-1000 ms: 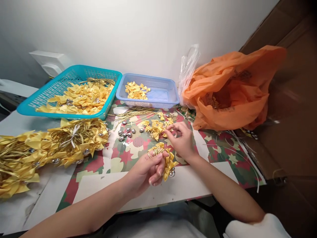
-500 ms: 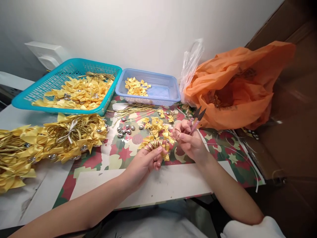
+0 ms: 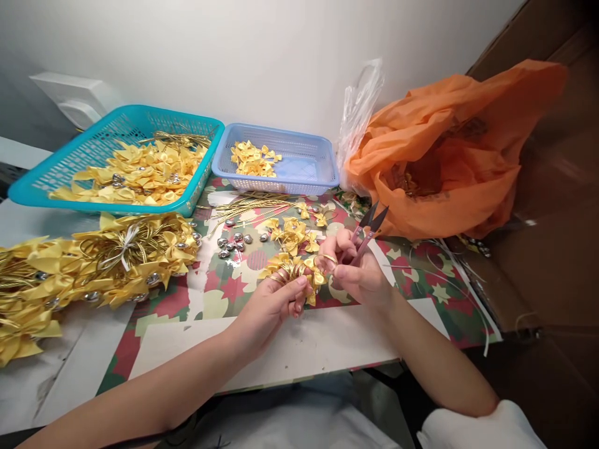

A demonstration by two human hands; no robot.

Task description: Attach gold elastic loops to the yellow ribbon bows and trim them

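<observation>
My left hand (image 3: pixel 281 296) is closed round a bunch of looped gold cords (image 3: pixel 291 269), with yellow ribbon bows (image 3: pixel 318 277) hanging at its far side. Just right of it, my right hand (image 3: pixel 358 265) pinches the end of a gold cord loop (image 3: pixel 326 257). Small snips (image 3: pixel 367 231) are held in the same right hand, dark blades pointing up and away. Beyond the hands lie more yellow bows (image 3: pixel 292 234), and silver bells (image 3: pixel 234 242) are scattered to their left.
A teal basket (image 3: pixel 187 202) and a blue basket (image 3: pixel 281 186) hold yellow bows at the back. Loose gold cords (image 3: pixel 253 204) lie before them. Bundled bows (image 3: pixel 126 249) fill the left. An orange bag (image 3: pixel 430 212) stands at the right, beside a clear plastic bag (image 3: pixel 353 118).
The gold loop between my hands now shows more clearly, its end in my right fingers. My right hand has turned slightly with the snips. The view has shifted a little.
</observation>
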